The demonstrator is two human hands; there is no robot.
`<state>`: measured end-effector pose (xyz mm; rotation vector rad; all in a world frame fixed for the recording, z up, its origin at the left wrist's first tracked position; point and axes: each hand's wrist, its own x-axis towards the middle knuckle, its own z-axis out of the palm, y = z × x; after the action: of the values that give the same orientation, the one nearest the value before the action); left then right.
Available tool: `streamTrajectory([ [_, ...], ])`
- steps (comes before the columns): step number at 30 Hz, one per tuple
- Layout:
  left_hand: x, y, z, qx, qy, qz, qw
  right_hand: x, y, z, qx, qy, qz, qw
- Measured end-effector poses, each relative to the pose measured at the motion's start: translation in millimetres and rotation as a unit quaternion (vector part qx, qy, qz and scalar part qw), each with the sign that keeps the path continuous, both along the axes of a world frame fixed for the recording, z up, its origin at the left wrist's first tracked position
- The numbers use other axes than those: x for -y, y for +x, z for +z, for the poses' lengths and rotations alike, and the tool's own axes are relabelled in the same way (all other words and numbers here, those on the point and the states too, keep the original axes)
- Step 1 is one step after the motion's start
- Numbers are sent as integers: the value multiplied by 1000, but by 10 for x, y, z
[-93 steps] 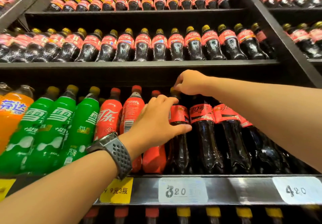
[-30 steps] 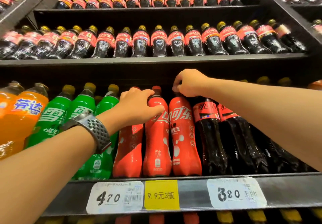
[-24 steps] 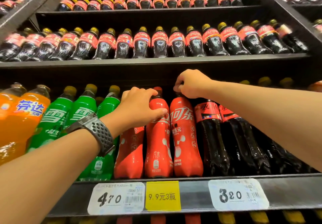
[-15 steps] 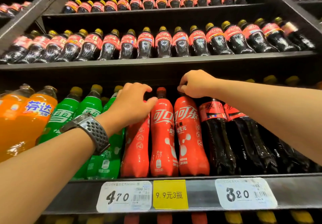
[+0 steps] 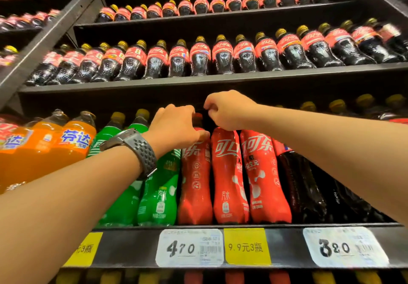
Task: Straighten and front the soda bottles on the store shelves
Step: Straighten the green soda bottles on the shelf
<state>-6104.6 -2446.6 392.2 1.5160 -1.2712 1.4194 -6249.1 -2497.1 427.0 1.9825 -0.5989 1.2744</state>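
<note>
My left hand (image 5: 176, 127) grips the left red bottle (image 5: 195, 180) by its neck. My right hand (image 5: 228, 110) curls round the middle red bottle (image 5: 228, 173), hiding its cap. The price tag (image 5: 189, 248) reads 470.

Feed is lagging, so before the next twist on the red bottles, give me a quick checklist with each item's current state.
1. Left hand grips the leftmost red bottle at its shoulder: ok.
2. That bottle's logo faces front: not ok, it is turned sideways and icons show.
3. Right hand holds a cap firmly: cannot tell, the cap is hidden under curled fingers.
4. The bottle's base sits at the shelf lip: ok.
5. Green bottles are clear of the left forearm: cannot tell.
</note>
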Motion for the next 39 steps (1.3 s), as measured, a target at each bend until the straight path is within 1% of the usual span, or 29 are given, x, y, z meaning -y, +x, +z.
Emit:
streamTrajectory([
  [2,-40,57,-11,-28,14,-50,998,11,81,-13,-3,3,-3,1000],
  [5,-93,121,-25,-23,23,-87,996,30,167,-8,17,-18,-29,999],
  [9,-171,176,-67,-21,18,-161,986,42,345,16,48,22,-24,998],
  [12,-237,242,-95,-40,7,-262,964,43,472,42,89,26,-29,995],
  [13,-270,283,-107,-42,-4,-280,959,40,502,49,98,26,-31,994],
  [14,-304,331,-118,-34,-20,-272,961,35,520,55,103,29,-36,994],
  [16,-373,458,-136,0,-52,-207,977,15,525,87,106,43,-46,992],
  [18,-446,606,-155,28,-62,-151,986,-22,507,130,100,66,-53,991],
  [22,-555,884,-158,6,-71,-97,993,-86,474,190,89,100,-54,990],
  [24,-578,997,-169,-18,-67,-93,993,-109,469,165,86,101,-66,989],
  [26,-585,1068,-194,-40,-51,-91,994,-144,471,124,93,69,-76,990],
  [28,-591,1095,-215,-63,-26,-85,994,-215,521,70,91,21,-48,994],
  [29,-595,1096,-222,-75,-16,-85,993,-258,572,51,78,12,-26,997],
  [31,-618,1082,-220,-102,-6,-94,990,-349,706,35,38,27,-3,999],
  [33,-646,1065,-215,-128,-1,-116,985,-417,822,25,19,57,-11,998],
  [36,-692,1061,-238,-145,12,-151,978,-440,914,24,14,80,-31,996],
  [39,-714,1068,-256,-145,19,-152,977,-409,953,50,20,103,-26,994],
])
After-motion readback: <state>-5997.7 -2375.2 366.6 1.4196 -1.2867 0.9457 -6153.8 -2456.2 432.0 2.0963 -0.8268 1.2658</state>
